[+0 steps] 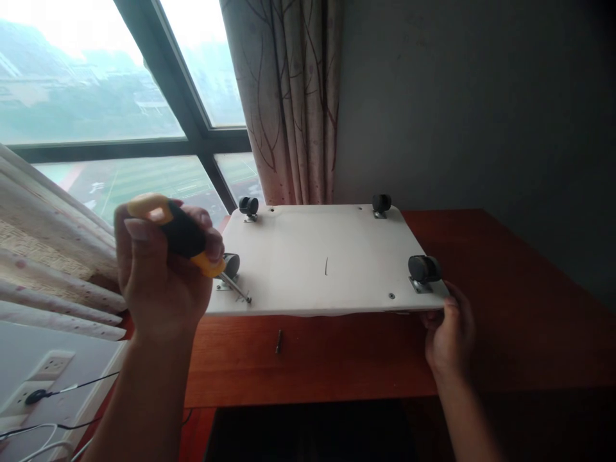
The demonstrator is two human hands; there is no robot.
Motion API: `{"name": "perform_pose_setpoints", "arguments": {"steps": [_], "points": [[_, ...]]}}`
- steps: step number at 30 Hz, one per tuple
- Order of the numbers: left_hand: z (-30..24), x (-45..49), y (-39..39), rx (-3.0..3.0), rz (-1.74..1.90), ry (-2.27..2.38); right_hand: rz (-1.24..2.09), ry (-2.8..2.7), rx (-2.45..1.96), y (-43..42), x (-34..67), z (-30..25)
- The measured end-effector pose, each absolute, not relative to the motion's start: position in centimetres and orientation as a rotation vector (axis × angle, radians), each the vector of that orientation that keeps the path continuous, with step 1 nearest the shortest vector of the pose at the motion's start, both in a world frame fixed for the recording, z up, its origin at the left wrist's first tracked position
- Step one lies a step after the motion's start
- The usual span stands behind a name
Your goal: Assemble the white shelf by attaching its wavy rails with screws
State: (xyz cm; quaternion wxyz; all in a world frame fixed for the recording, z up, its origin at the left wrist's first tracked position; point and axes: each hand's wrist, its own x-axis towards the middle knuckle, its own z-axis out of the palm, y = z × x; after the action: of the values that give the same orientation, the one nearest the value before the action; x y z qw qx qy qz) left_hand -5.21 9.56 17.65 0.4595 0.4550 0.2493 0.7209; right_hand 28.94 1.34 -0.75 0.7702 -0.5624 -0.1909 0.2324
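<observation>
- Reddish-brown wooden table [510,289] stands against a dim grey wall [457,109], with a dark-framed window [190,138] and a pale curtain patterned with branches [298,96] behind its far left side.
- Location: white rectangular board with rounded corners [312,244] is on the table, caster side up. Full contact with the tabletop cannot be confirmed.
- Left hand [166,279]: fingers wrapped firmly round the yellow-and-black handle of a screwdriver with a metal shaft [187,231]. Shaft slants down to the board's near left corner.
- Right hand [451,333]: closed on the board's near right corner, thumb at the edge, fingers partly hidden below.
- Step in hand, as judged: driver work at the near left fixing point, with the board steadied opposite. Tip engagement is too small to verify.
- Next move, as judged: any turning calls for the tip seated squarely, the shaft brought more upright, and the right-hand hold maintained.
- Count, casters: four black twin-wheel casters on metal plates, one near each corner: far left [249,206], far right [382,204], near left [231,265], partly hidden, and near right [424,269].
- Count, fixing points: three small dark ones visible away from the tip, two far, one near right.
- Count, tools: one screwdriver.
- Count, loose hardware: one slender metal piece, apparently a screw [278,341], on the table before the board.
- Count, markings: one short black line [326,266] on the board.
</observation>
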Motion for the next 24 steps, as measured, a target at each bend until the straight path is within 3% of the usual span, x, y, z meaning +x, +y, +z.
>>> {"name": "perform_pose_setpoints", "arguments": {"steps": [13, 24], "points": [[17.41, -5.45, 9.60, 1.470, 1.781, 0.472, 0.511, -0.393, -1.224, 1.42, 28.93, -0.68], [17.94, -5.62, 9.97, 1.240, 1.706, 0.670, 0.527, -0.410, -1.194, 1.43, 28.96, -0.38]]}}
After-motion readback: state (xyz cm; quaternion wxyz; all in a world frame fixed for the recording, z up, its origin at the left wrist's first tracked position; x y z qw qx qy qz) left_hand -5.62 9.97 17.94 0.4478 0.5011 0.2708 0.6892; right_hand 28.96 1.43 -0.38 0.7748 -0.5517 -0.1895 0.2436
